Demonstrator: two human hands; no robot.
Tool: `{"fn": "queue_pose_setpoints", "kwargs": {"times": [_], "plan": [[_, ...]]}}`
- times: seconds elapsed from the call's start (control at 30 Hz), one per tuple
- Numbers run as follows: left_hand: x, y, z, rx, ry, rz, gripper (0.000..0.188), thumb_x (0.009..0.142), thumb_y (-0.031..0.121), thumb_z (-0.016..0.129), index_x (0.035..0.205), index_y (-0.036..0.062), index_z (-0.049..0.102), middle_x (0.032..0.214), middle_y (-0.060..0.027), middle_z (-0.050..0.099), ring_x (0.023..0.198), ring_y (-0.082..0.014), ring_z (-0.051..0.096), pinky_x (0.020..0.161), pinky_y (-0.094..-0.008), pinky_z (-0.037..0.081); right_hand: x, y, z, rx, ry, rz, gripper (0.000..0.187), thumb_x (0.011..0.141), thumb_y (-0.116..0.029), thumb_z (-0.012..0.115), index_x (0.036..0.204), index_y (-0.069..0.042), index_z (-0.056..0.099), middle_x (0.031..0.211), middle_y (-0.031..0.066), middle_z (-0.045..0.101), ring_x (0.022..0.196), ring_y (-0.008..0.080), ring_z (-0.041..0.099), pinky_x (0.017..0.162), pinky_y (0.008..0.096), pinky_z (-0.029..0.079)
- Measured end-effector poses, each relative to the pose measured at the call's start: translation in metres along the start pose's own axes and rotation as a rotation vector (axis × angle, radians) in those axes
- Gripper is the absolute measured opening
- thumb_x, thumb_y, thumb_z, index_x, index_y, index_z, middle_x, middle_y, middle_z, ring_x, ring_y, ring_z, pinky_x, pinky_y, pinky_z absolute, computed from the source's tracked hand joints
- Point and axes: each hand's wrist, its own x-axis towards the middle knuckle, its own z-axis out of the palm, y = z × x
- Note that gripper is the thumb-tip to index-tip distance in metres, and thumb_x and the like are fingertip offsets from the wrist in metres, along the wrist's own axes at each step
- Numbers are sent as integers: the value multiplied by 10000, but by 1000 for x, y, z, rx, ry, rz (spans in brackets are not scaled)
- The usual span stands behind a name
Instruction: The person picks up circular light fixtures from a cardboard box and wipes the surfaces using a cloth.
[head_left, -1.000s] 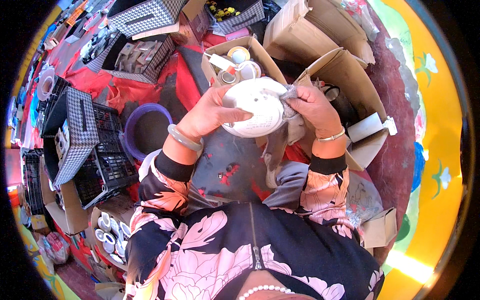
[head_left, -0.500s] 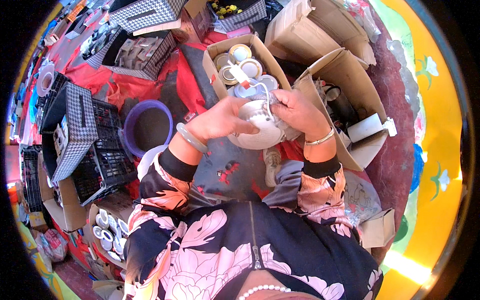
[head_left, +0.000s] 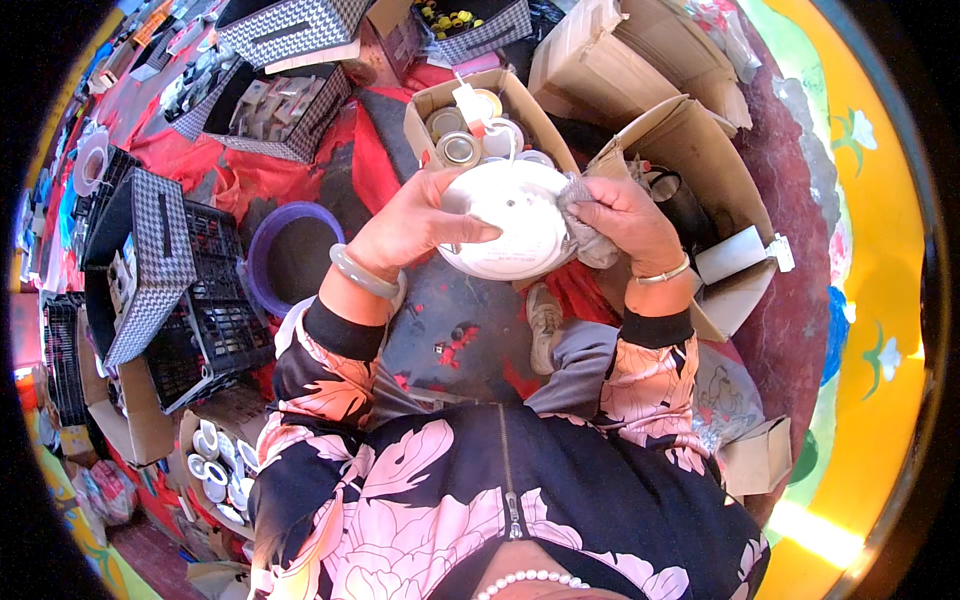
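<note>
A white round downlight (head_left: 512,225) is held up in front of me, its broad back face toward me. My left hand (head_left: 418,220) grips its left rim, with the thumb lying across the face. At the right rim, my right hand (head_left: 632,222) is closed on a crumpled grey cloth (head_left: 592,238), pressed against the edge. A white cable leads from the lamp's far side to a small white connector (head_left: 469,104). Just beyond is an open cardboard box (head_left: 421,112) of round lamps, including a silver-rimmed one (head_left: 458,150), partly hidden by the lamp in my hands.
On the right stands another open carton (head_left: 735,170) with dark items and a white cylinder (head_left: 730,255). A purple tub (head_left: 262,295) and black crates (head_left: 215,255) are to the left. Lower left, a carton holds several white rings (head_left: 208,470). Patterned fabric bins (head_left: 300,140) stand farther back.
The downlight has tilted, turning its broad back face toward me. Both hands have moved apart to its opposite rims, the right one bringing the cloth to the right edge. The connector has swung up.
</note>
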Motion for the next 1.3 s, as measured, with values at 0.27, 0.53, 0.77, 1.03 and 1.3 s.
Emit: {"fn": "queue_pose_setpoints", "kwargs": {"times": [0.27, 0.53, 0.77, 1.03, 1.3], "plan": [[5, -11, 10, 252, -131, -149, 361, 699, 28, 712, 1045, -17, 619, 945, -22, 631, 854, -96, 556, 769, -254, 459, 12, 1, 17, -351, -23, -85, 251, 860, -223, 594, 763, 3, 541, 637, 152, 501, 578, 186, 483, 560, 322, 418], [2, -6, -8, 247, -120, 13, 367, 720, 19, 717, 1069, -19, 609, 950, -12, 647, 854, -95, 583, 776, -243, 467, 2, -8, 5, -180, -140, -36, 222, 899, -174, 543, 996, 20, 592, 838, 50, 622, 755, 120, 528, 694, 278, 442], [2, 10, -7, 204, 1, 36, 486, 728, 86, 728, 1165, -29, 550, 1053, -48, 626, 956, -129, 575, 862, -276, 452, 1, 1, 10, 28, 108, -63, 207, 921, -123, 526, 1032, 31, 608, 891, -13, 601, 809, 51, 521, 716, 203, 435], [16, -13, -14, -299, 109, 329, 619, 839, 364, 640, 1287, 3, 412, 1220, -82, 531, 1111, -198, 531, 942, -335, 442, 21, 13, 22, 744, 688, -74, 233, 931, -163, 524, 1063, 11, 606, 941, 57, 650, 815, 136, 618, 728, 261, 498], [22, -14, 9, -625, 323, 383, 401, 788, 19, 642, 1171, -16, 527, 1121, -105, 608, 1014, -209, 593, 906, -357, 465, 22, 14, 34, 200, 420, 43, 288, 945, -208, 509, 1072, 36, 593, 957, 10, 609, 844, 68, 553, 727, 198, 441]]}}
